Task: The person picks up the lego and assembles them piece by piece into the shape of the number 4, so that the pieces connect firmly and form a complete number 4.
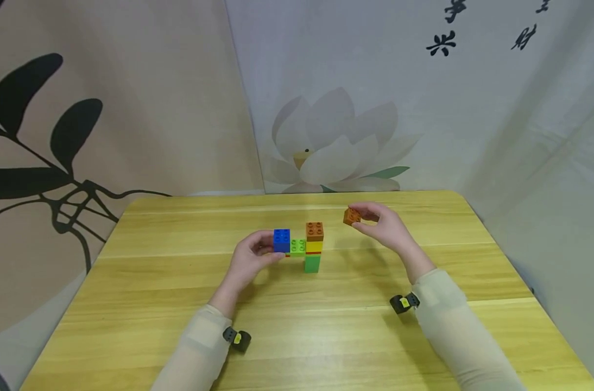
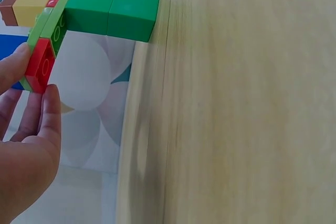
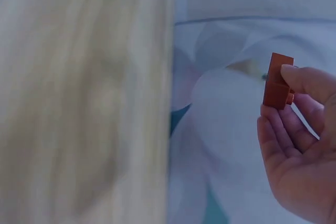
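Note:
My left hand (image 1: 245,258) holds a toy-brick assembly by the end with the blue brick (image 1: 282,239). In the left wrist view, the thumb and fingers pinch it around a red brick (image 2: 39,66) beneath the light green piece (image 1: 298,247). At the other end a brown brick (image 1: 314,230) tops a yellow brick (image 1: 314,246), with a thin red layer below and two green bricks (image 2: 134,14) at the bottom. Off to the right, my right hand (image 1: 384,227) pinches a loose orange-brown brick (image 1: 352,216) between thumb and fingertips, apart from the assembly, its studs showing.
A wooden table (image 1: 326,336) spreads under both hands. Behind its far edge hangs a pale cloth (image 1: 189,108) printed with leaves, a lotus and black characters. Small black cameras are strapped at the left sleeve (image 1: 194,347) and the right sleeve (image 1: 453,320).

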`<state>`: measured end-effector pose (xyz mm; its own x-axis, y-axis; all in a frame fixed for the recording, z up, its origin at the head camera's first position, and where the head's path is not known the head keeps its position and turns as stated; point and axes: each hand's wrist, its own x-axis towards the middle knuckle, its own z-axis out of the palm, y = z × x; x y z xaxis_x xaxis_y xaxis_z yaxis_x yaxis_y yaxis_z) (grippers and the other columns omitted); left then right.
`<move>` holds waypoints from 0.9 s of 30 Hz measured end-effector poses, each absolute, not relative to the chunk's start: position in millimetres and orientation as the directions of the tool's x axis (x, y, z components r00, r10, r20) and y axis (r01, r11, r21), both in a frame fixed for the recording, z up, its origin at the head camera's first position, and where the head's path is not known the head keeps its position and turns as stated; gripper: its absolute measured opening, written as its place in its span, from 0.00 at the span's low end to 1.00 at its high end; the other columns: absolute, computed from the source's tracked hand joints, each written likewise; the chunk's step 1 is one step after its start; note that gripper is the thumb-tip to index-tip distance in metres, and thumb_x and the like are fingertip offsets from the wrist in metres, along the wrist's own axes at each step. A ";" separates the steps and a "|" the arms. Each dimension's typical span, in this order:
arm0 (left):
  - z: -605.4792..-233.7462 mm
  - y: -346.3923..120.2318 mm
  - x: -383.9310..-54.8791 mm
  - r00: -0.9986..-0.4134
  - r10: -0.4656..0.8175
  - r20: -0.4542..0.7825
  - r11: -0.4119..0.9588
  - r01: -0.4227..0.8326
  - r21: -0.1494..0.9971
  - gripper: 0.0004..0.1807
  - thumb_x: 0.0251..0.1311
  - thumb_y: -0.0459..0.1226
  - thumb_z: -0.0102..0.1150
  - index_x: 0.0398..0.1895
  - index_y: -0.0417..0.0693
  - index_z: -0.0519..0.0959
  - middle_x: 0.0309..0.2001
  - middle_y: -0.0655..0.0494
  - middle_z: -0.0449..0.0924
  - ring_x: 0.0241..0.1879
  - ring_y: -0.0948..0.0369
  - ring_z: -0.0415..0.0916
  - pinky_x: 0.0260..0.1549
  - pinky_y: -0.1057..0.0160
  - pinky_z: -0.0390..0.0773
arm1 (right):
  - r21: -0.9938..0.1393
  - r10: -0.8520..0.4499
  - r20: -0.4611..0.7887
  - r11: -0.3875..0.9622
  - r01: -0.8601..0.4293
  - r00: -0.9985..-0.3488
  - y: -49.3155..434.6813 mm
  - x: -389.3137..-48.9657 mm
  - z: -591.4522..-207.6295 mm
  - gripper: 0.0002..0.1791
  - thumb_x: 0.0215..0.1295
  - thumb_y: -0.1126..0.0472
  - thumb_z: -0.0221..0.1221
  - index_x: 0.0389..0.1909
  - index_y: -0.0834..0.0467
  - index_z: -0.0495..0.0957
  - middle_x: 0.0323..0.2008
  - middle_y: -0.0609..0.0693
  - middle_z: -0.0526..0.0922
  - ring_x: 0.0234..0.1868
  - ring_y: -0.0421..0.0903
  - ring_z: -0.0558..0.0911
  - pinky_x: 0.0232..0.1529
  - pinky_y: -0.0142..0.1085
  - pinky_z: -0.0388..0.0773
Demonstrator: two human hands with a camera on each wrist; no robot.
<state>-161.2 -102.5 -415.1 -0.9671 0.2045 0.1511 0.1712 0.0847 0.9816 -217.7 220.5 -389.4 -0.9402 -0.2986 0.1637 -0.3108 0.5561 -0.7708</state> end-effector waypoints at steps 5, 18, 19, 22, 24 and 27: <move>-414.4 -103.2 -161.0 -0.967 0.206 0.152 0.094 0.174 0.980 0.22 0.49 0.26 0.65 0.50 0.33 0.73 0.45 0.39 0.75 0.45 0.47 0.73 0.50 0.48 0.72 | -0.731 -0.354 0.223 0.556 -0.396 -0.908 205.9 -212.6 -367.4 0.24 0.58 0.53 0.63 0.57 0.51 0.74 0.53 0.47 0.76 0.51 0.47 0.74 0.55 0.43 0.69; -414.5 -103.5 -161.2 -0.968 0.210 0.136 0.081 0.156 0.984 0.22 0.49 0.25 0.65 0.50 0.33 0.73 0.45 0.39 0.75 0.46 0.46 0.73 0.50 0.49 0.72 | -0.599 -0.505 0.302 0.559 -0.573 -0.808 159.4 -200.3 -323.8 0.23 0.56 0.55 0.65 0.54 0.48 0.76 0.47 0.42 0.78 0.47 0.42 0.75 0.50 0.43 0.72; -414.5 -103.4 -161.3 -0.968 0.210 0.137 0.079 0.156 0.985 0.22 0.49 0.25 0.65 0.50 0.33 0.73 0.45 0.38 0.75 0.46 0.46 0.73 0.50 0.49 0.72 | -0.594 -0.520 0.299 0.555 -0.582 -0.800 155.6 -199.2 -321.1 0.23 0.56 0.55 0.65 0.54 0.48 0.76 0.46 0.42 0.78 0.46 0.42 0.75 0.50 0.43 0.72; -414.7 -103.6 -161.5 -0.966 0.212 0.146 0.076 0.165 0.983 0.22 0.49 0.25 0.65 0.50 0.33 0.73 0.45 0.38 0.75 0.46 0.46 0.73 0.50 0.49 0.72 | -0.577 -0.559 0.289 0.546 -0.608 -0.777 144.5 -197.0 -315.9 0.22 0.55 0.53 0.65 0.53 0.48 0.77 0.44 0.41 0.78 0.46 0.41 0.76 0.49 0.42 0.73; -415.0 -103.8 -161.6 -0.966 0.211 0.148 0.074 0.167 0.983 0.22 0.49 0.25 0.65 0.50 0.33 0.73 0.45 0.38 0.75 0.45 0.46 0.73 0.50 0.48 0.72 | -0.565 -0.585 0.285 0.538 -0.626 -0.760 137.4 -196.2 -314.3 0.22 0.55 0.53 0.65 0.53 0.48 0.77 0.44 0.41 0.79 0.45 0.41 0.75 0.48 0.41 0.73; -416.6 -104.2 -162.1 -0.966 0.208 0.155 0.080 0.175 0.981 0.22 0.49 0.25 0.65 0.50 0.33 0.73 0.45 0.39 0.76 0.45 0.47 0.74 0.49 0.49 0.73 | -0.534 -0.626 0.289 0.523 -0.665 -0.725 127.7 -196.4 -314.7 0.22 0.55 0.54 0.66 0.52 0.49 0.78 0.44 0.41 0.79 0.44 0.39 0.74 0.46 0.38 0.73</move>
<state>-162.1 -104.2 -416.6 -0.9658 0.2079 0.1549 0.1747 0.0805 0.9813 -196.4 127.7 -314.7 -0.7245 -0.6259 0.2887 -0.6645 0.5232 -0.5335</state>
